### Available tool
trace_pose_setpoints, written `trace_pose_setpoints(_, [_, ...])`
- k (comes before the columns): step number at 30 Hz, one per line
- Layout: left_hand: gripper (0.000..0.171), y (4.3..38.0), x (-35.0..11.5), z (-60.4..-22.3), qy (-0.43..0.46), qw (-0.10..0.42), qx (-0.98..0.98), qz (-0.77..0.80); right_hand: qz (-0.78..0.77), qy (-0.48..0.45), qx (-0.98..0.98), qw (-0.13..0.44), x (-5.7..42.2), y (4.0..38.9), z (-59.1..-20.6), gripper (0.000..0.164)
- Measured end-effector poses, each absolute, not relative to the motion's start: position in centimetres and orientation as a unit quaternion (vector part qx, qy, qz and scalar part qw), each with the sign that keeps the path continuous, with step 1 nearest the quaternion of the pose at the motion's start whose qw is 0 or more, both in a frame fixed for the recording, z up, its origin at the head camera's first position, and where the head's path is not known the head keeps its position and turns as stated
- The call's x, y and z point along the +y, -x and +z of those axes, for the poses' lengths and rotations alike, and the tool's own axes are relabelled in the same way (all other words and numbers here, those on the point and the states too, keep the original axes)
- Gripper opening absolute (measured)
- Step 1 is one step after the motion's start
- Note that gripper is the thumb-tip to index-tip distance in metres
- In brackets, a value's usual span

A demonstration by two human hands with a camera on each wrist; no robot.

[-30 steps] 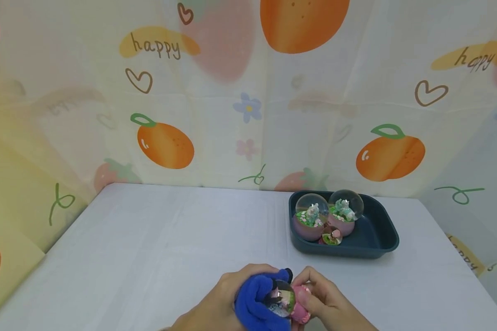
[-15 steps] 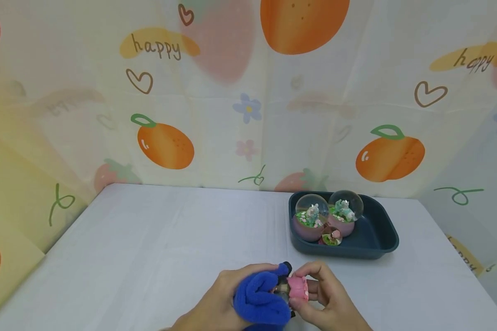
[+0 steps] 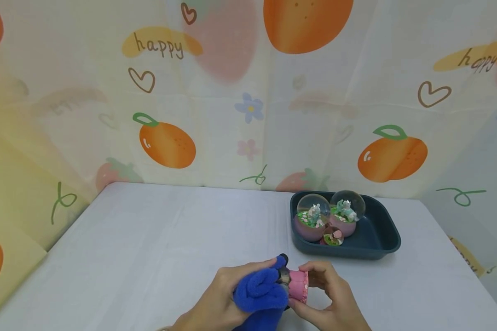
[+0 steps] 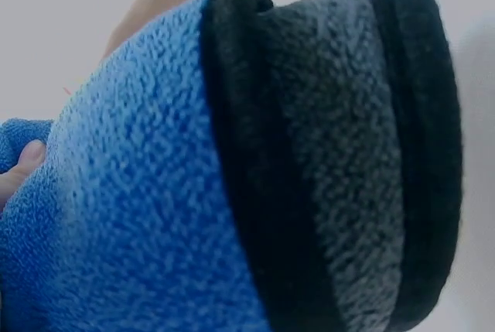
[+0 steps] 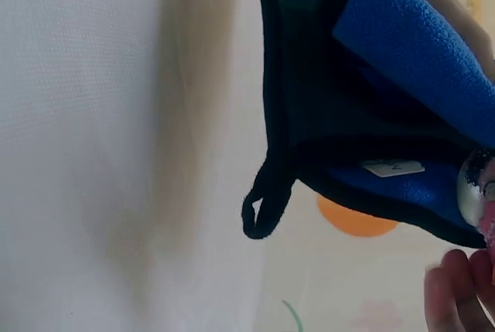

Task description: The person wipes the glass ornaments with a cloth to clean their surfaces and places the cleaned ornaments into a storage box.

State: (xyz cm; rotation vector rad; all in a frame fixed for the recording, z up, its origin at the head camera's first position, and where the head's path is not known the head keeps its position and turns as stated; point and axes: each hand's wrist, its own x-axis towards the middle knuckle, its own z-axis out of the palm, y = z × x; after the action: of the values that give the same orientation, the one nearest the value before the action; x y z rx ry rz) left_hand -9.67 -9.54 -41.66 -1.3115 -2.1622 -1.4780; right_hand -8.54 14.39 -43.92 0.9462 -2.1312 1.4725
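My left hand (image 3: pixel 228 294) grips a folded blue towel (image 3: pixel 261 289) with black edging, wrapped against the clear globe of a small snow globe. Between the thumb and fingers of my right hand (image 3: pixel 331 299) is the snow globe's pink base (image 3: pixel 299 286), turned sideways. Most of the clear ball is hidden by the cloth in the head view; part of the globe (image 5: pixel 472 189) shows in the right wrist view. A black hanging loop (image 5: pixel 267 207) dangles from the towel there. Blue and grey towel faces (image 4: pixel 147 177) fill much of the left wrist view.
On the white table (image 3: pixel 170 230), a dark blue tray (image 3: pixel 372 253) stands at the back right. It holds two larger snow globes (image 3: pixel 312 216) with pinkish bases and a small one (image 3: pixel 333 236) in front. A fruit-print curtain (image 3: pixel 215 115) hangs behind.
My right hand has turned the snow globe so its base faces further right, and the ball is now more covered by the towel. The towel's lower part hangs down more. The tray stays put.
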Motion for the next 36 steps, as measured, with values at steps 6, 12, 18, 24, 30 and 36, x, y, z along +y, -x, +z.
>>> trace_pose_setpoints(6, [0.057,9.4,-9.4,-41.6,0.406,0.087,-0.75,-0.515,0.546,-0.338,-0.741,0.197,14.2,8.4,-43.9,0.067])
trace_pose_setpoints(12, [0.053,9.3,-9.3,-41.5,0.391,0.083,-0.748,-0.53,0.564,-0.329,-0.734,0.187,14.0,8.2,-44.0,0.067])
trace_pose_setpoints(18, [0.051,9.3,-9.2,-41.6,0.386,0.094,-0.751,-0.528,0.565,-0.31,-0.745,0.174,13.8,8.0,-43.9,0.066])
trace_pose_setpoints(24, [0.045,9.6,-9.3,-42.0,0.409,0.132,-0.742,-0.514,0.607,-0.308,-0.715,0.162,13.8,8.1,-43.8,0.065])
trace_pose_setpoints(30, [0.04,9.7,-9.2,-42.3,0.432,0.154,-0.726,-0.512,0.643,-0.301,-0.689,0.146,14.0,8.0,-43.2,0.059])
trace_pose_setpoints(36, [0.045,9.8,-9.3,-42.3,0.434,0.145,-0.719,-0.523,0.652,-0.288,-0.69,0.128,14.1,7.8,-42.8,0.058])
